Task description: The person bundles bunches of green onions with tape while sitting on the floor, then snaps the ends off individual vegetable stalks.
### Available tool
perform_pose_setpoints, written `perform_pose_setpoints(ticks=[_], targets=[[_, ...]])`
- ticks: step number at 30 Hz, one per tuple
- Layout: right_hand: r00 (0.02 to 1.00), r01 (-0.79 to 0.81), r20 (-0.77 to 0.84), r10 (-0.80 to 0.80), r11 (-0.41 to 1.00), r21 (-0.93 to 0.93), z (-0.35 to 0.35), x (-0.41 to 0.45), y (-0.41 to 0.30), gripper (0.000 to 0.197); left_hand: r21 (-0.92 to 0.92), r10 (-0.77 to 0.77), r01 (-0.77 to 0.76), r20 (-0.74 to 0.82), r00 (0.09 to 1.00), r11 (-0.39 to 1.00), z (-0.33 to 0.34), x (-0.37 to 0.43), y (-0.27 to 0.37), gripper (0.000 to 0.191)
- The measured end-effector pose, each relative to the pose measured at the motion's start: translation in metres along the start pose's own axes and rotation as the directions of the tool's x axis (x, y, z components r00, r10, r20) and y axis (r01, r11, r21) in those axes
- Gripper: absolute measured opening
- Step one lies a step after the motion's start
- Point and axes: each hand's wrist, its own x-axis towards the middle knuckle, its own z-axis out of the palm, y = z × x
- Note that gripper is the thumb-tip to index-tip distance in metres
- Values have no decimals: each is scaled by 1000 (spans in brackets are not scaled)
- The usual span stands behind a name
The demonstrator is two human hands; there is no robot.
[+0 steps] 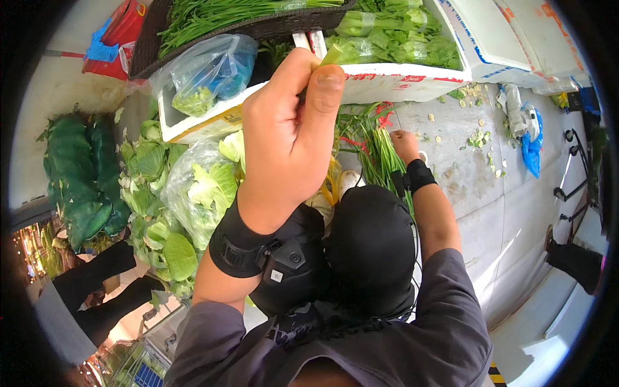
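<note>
My left hand is raised close to the camera, its thumb and curled fingers closed on a pale green vegetable stalk end. Most of that piece is hidden by the hand. Lower down at the right, my right hand is curled beside long green leafy stalks, which have red ties around them. Whether its fingers grip anything cannot be seen. Behind the raised hand stands a white foam box of taped leafy green bundles. A clear plastic bag with cabbage leaves lies left of my knees.
Dark basket of long green stalks at the top; foam box with a bagged vegetable below it. Loose cabbage leaves and green net sacks at left. Trimmings and a blue bag lie right. Other people's legs show at both sides.
</note>
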Motion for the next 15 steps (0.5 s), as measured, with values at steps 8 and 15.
perform_pose_setpoints(ticks=[8,15], targets=[[998,-5,-70,5,1000,5,57,17,32,34,-16,-63,64,65,996,998,1,9,-19,32],[984,51,-179,-9,972,231,18,-15,17,23,-17,-119,122,104,987,992,7,18,-24,34]])
